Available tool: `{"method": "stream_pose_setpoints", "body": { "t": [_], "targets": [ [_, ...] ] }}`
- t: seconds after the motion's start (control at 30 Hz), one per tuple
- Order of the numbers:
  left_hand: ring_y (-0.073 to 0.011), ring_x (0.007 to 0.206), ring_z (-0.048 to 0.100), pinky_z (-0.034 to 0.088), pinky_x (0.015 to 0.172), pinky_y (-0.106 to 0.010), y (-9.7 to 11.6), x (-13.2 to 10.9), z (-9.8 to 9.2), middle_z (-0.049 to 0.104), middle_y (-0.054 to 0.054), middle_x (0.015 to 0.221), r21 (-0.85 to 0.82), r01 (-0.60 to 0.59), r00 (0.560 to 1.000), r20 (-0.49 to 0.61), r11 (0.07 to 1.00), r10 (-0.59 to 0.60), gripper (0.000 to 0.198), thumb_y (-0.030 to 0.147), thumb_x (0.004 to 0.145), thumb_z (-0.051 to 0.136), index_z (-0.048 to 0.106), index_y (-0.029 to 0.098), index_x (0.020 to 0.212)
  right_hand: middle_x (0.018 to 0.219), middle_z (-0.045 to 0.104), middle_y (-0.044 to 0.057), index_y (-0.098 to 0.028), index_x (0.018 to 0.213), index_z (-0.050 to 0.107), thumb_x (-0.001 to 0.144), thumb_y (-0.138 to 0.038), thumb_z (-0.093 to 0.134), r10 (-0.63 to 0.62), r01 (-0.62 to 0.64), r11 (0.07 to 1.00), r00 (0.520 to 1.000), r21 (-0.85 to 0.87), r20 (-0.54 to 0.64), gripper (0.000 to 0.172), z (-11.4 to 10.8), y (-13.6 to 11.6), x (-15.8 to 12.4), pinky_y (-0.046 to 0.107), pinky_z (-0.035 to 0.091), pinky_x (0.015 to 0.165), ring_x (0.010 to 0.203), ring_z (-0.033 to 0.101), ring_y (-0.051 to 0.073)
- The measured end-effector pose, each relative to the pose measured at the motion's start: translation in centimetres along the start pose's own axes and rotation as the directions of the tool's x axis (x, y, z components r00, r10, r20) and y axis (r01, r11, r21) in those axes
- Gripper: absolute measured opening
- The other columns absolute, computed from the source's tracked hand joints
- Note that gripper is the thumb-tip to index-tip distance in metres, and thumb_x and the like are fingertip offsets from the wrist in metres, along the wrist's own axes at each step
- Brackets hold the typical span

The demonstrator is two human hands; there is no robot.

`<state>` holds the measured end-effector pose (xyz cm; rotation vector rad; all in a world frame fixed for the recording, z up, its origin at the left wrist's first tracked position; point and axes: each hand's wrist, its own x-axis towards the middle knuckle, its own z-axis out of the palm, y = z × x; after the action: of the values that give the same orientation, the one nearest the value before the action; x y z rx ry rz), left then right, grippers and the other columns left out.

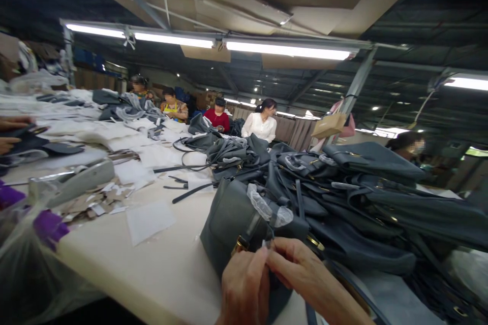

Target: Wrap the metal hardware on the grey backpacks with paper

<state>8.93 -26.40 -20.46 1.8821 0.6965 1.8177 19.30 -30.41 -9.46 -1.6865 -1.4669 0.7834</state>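
Head cam, looking fwd & down along a long cream work table (133, 284). L hand (244, 289) and R hand (308, 277) at bottom of frame, close together, not spread. Fingertips (276, 250) pressed together, pinching a small pale bit (268, 245) at the handle base of a grey leather handbag (224, 228); too small to tell if thread end or tag. Bag sits tilted on table, just in front of a heaped pile of similar grey handbags (343, 203). Gold buckle (241, 245) on its front; clear plastic film (267, 208) wrapped around handle.

Progress (judgement): bags in pile look assembled, w/ straps & gold hardware on, so bulk of the work seems done. Only small finishing at this handle appears open here; how many in pile are finished, can't tell. Film on handle not yet off.

Also on table: loose black straps (190, 190), white paper sheets (148, 221), heap of tan scraps (91, 203). Clear plastic bag w/ purple items (49, 228) at near L. Co-workers further along: person in white blouse (261, 127), person in red top (217, 119).
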Motion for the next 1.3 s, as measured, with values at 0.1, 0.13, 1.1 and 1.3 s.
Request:
{"method": "stream_pose_setpoints", "body": {
  "t": [0.1, 0.13, 1.1, 1.3],
  "targets": [
    [-0.0206, 0.077, 0.067, 0.049, 0.076, -0.03, 0.5, 1.2, -0.7, 0.073, -0.008, 0.084, -0.18, 0.163, 0.985, 0.079, 0.97, -0.151, 0.015, 0.024, 0.088, 0.057, 0.071, 0.021, 0.095, 0.051, 0.042, -0.005, -0.019, 0.059, 0.051, 0.08, -0.038, 0.055, 0.035, -0.035, 0.999, 0.999, 0.004, 0.025, 0.028, -0.3, 0.1, -0.2, 0.023, 0.025, 0.048, 0.05, 0.036, 0.01],
    [-0.0188, 0.072, 0.065, 0.048, 0.071, -0.028, 0.7, 1.7, -1.0, 0.071, -0.007, 0.078, -0.251, 0.289, 0.956, 0.124, 0.924, -0.266, 0.014, 0.028, 0.088, 0.058, 0.07, 0.019, 0.088, 0.052, 0.043, -0.005, -0.019, 0.061, 0.053, 0.078, -0.036, 0.055, 0.062, -0.063, 0.998, 0.997, 0.016, 0.037, 0.025, -0.3, 0.1, -0.3, 0.023, 0.026, 0.048, 0.05, 0.037, 0.01],
    [-0.0089, 0.043, 0.055, 0.039, 0.044, -0.017, 0.4, 1.3, -0.8, 0.066, 0.001, 0.057, -0.687, 0.726, 0.59, 0.638, -0.019, -0.495, 0.053, 0.043, 0.061, 0.086, 0.042, 0.02, 0.08, 0.082, 0.065, 0.0, -0.019, 0.111, 0.065, 0.061, -0.022, 0.075, 0.096, -0.15, 0.581, 0.989, 0.8, 0.116, 0.05, 1.7, 2.5, -0.8, 0.019, 0.031, 0.043, 0.043, 0.039, 0.002],
    [-0.0084, 0.044, 0.056, 0.041, 0.045, -0.018, -0.2, 1.9, -2.0, 0.067, -0.003, 0.063, -0.513, 0.826, 0.428, 0.84, -0.233, -0.334, 0.043, 0.03, 0.059, 0.089, 0.057, 0.014, 0.083, 0.068, 0.058, -0.005, -0.022, 0.105, 0.066, 0.063, -0.04, 0.086, -0.011, -0.114, 0.675, 0.986, 0.729, 0.165, 0.05, 1.7, 3.0, -0.3, 0.021, 0.043, 0.045, 0.045, 0.049, 0.006]
  ]
}}
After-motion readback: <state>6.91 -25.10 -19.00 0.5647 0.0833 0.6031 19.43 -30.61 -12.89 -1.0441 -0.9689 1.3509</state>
